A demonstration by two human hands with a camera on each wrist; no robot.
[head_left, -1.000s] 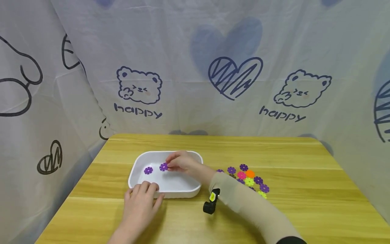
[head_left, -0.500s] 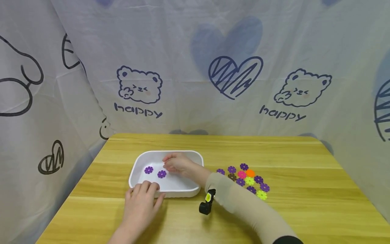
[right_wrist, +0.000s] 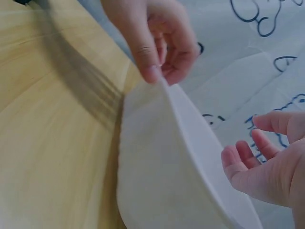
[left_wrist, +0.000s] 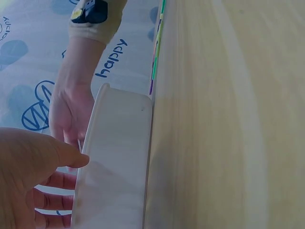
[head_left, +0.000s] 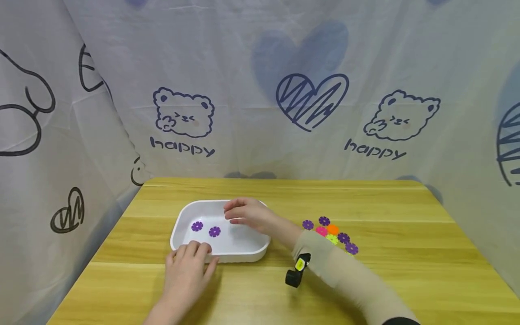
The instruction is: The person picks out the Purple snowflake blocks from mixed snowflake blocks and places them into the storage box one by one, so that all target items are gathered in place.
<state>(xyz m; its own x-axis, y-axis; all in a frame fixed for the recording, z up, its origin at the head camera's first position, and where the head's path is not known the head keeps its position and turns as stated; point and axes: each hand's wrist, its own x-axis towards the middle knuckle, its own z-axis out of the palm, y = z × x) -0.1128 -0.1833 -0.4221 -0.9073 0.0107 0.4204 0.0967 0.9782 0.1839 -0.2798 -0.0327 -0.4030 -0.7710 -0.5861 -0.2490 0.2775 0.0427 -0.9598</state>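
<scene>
Near the front left corner of a white plastic tray (head_left: 239,258), my left hand (head_left: 187,271) pinches the rim. The left wrist view shows the thumb (left_wrist: 71,155) on the rim's near side and the fingers beyond it. Two purple snowflake discs, one (head_left: 197,226) on the left and another (head_left: 214,231) beside it, lie flat on the tray floor. My right hand (head_left: 249,214) hovers above the tray's right part, fingers apart and nothing between them, as the right wrist view of that hand (right_wrist: 271,164) also shows.
Right of the tray, a loose cluster of snowflake discs lies on the wooden table (head_left: 260,298): several purple, with a pink one (head_left: 321,231), an orange one (head_left: 332,229) and a yellow-green one (head_left: 332,239). My right forearm (head_left: 345,271) partly covers them. A patterned curtain (head_left: 252,153) hangs behind.
My right hand has let go of a purple snowflake disc, which now lies on the tray floor, and has moved back rightward. My left hand stays at the rim.
</scene>
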